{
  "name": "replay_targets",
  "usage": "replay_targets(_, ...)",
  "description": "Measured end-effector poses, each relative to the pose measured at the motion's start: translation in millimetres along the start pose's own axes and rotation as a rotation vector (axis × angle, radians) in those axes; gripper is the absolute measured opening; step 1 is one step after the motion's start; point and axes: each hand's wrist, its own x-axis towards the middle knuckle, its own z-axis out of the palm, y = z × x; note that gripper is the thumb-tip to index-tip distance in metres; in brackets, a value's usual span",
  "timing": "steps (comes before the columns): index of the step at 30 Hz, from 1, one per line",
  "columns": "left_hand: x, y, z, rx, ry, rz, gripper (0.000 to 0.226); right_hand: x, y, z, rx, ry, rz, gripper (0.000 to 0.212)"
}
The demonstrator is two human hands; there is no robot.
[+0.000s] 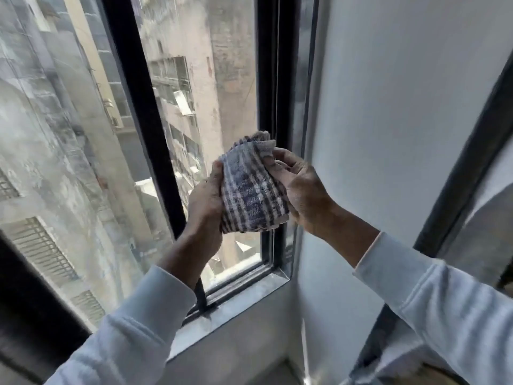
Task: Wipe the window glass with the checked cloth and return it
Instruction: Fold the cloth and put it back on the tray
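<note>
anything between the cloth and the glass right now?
Nothing visible. The checked cloth is bunched between the left hand and right hand, in front of the right pane, with only open air between them.

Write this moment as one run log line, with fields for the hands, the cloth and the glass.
hands: left hand and right hand both hold checked cloth | cloth: bunched, off the glass | window glass: streaky

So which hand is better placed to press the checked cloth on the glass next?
Probably the left hand. It holds the checked cloth on the side nearer the window glass, directly before the pane. The right hand grips the cloth's other side, towards the white wall.
</note>
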Motion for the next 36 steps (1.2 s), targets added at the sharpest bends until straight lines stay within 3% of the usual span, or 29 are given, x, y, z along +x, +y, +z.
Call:
replay_targets(4, -44.4, -84.8, 43.7, 0.068, 0.086, -0.067, 0.054, -82.1, 47.8, -87.7, -0.192, 0.233, 0.130, 0.029)
replay_targets(7, -82.6, -163.1, 77.9, 0.177, 0.117, -0.103, 0.035, -144.7, 88.8, -157.5, -0.261, 0.329, 0.286, 0.026)
replay_targets(12, -144.1, -304.3, 107.6, 0.361, -0.006, -0.149, 0.008, -244.9, 164.6, -256.8, -0.351, 0.422, 0.485, 0.029)
replay_targets(17, -205.8, -431.5, 118.5, 0.387, -0.105, -0.473, 0.025, -340.8, 252.6, -328.8, -0.415, 0.461, 0.764, 0.027)
replay_targets(22, -235.4, -534.1, 117.8, 0.470, -0.305, -0.717, 0.051, -391.1, 336.0, -384.5, -0.600, 0.439, 0.981, 0.060)
replay_targets(26, -230.7, -617.6, 113.8, 0.634, -0.386, -0.669, 0.047, -409.7, 396.6, -421.5, -0.653, 0.431, 1.034, 0.067)
replay_targets(30, -231.4, -691.0, 86.9, 1.076, -0.512, -0.545, 0.067, -427.4, 443.9, -442.7, -0.846, 0.315, 1.091, 0.067)
replay_targets(36, -228.5, -691.0, 68.4, 1.314, -0.396, -0.242, 0.083, -412.4, 466.4, -407.9, -0.996, 0.099, 0.977, 0.054)
